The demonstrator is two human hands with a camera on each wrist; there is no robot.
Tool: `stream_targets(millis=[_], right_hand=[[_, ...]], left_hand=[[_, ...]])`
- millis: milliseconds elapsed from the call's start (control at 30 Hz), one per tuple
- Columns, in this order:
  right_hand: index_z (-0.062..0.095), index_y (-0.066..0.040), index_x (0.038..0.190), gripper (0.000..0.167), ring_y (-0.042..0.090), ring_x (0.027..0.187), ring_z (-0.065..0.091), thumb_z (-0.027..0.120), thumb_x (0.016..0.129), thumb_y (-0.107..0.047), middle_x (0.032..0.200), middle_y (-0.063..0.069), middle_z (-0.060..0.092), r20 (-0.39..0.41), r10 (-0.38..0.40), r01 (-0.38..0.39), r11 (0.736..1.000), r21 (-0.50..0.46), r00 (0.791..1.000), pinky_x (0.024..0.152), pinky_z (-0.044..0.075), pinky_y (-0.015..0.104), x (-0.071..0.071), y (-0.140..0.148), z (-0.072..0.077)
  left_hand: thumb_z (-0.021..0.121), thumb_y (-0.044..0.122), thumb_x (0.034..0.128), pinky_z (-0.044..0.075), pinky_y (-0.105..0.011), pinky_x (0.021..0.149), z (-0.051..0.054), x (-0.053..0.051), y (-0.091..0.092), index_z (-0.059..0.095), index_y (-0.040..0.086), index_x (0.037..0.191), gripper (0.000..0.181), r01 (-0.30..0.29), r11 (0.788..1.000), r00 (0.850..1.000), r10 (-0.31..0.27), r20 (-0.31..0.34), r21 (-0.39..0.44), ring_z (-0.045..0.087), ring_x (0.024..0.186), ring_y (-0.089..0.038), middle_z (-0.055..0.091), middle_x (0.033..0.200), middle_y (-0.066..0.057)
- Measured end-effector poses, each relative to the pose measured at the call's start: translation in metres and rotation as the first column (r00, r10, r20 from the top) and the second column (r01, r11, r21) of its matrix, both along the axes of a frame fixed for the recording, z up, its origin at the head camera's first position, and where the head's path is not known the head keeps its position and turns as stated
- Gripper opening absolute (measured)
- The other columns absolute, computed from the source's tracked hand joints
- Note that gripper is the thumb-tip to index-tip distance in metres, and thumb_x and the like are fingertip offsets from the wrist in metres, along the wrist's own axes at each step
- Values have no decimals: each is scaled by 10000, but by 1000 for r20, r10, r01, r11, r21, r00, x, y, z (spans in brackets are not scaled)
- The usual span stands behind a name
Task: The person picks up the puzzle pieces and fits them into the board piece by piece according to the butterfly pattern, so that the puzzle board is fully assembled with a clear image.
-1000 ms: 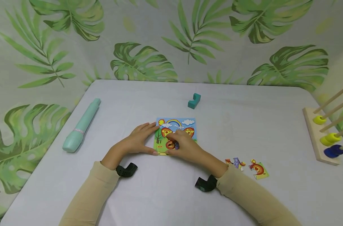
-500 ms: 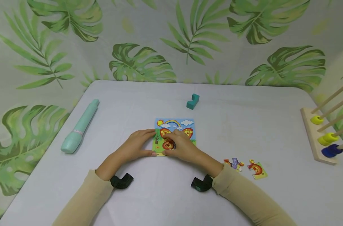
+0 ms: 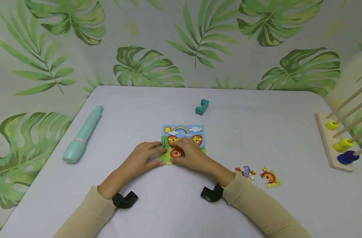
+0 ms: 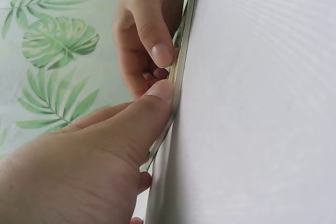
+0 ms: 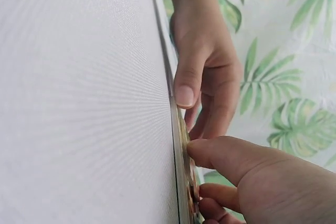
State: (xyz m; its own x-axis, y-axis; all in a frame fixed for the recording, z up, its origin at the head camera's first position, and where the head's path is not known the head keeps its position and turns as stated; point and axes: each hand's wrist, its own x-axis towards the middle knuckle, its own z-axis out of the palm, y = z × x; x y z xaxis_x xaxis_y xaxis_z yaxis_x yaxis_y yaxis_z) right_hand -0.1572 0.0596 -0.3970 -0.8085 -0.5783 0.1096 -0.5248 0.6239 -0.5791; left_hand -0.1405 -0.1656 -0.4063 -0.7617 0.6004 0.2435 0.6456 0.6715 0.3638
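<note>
A square picture puzzle [image 3: 196,129] lies flat in the middle of the white table, showing a sun, a rainbow and a red-orange butterfly. My left hand [image 3: 143,156] rests at its left edge, fingers extended and thumb at the lower left corner. Over the puzzle's lower middle, my right hand [image 3: 193,156] pinches a puzzle piece [image 3: 176,153] with an orange swirl between thumb and curled fingers. This piece lies in or just on the board; its far part is hidden under the hand. Both wrist views see the thin board [image 4: 184,51] edge-on, with both thumbs at its near side.
Two loose puzzle pieces, one with purple [image 3: 246,172] and one with an orange swirl [image 3: 270,178], lie beside the right forearm. A teal curved block [image 3: 202,107] sits behind the puzzle. A mint-green microphone-shaped object [image 3: 83,135] lies left; a wooden peg stand [image 3: 333,145] with rings stands right.
My left hand has slid down along the puzzle's left edge, towards me. My right hand stays over the same piece. The whole view has shifted slightly.
</note>
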Motion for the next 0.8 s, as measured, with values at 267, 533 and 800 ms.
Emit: stream_targets(millis=[267, 533, 800], right_hand=[[567, -121, 1209, 476, 138, 917, 441, 677, 774, -280, 1008, -9, 516, 30, 24, -23, 999, -25, 999, 774, 385, 317, -1, 3, 0], [548, -125, 1245, 520, 109, 817, 413, 692, 788, -325, 926, -31, 476, 51, 13, -13, 1000, -1, 999, 662, 371, 269, -1, 2, 1], [574, -128, 1218, 475, 95, 845, 426, 691, 784, -281, 969, -22, 490, 65, 17, -16, 1000, -16, 998, 681, 389, 257, -2, 3, 2]], left_hand=[[671, 339, 799, 319, -451, 945, 2, 2, 0, 636, 178, 1143, 381, 23, 1000, 1000, -23, -21, 4, 458, 1122, -286, 500, 1259, -108], [678, 339, 793, 316, -443, 950, 2, 3, -1, 618, 146, 1169, 426, 9, 1000, 1000, -9, -18, 7, 460, 1124, -276, 498, 1262, -108], [673, 318, 802, 302, -446, 955, 2, 2, -2, 639, 175, 1140, 368, 31, 999, 999, -31, -22, 21, 449, 1135, -277, 498, 1259, -103]])
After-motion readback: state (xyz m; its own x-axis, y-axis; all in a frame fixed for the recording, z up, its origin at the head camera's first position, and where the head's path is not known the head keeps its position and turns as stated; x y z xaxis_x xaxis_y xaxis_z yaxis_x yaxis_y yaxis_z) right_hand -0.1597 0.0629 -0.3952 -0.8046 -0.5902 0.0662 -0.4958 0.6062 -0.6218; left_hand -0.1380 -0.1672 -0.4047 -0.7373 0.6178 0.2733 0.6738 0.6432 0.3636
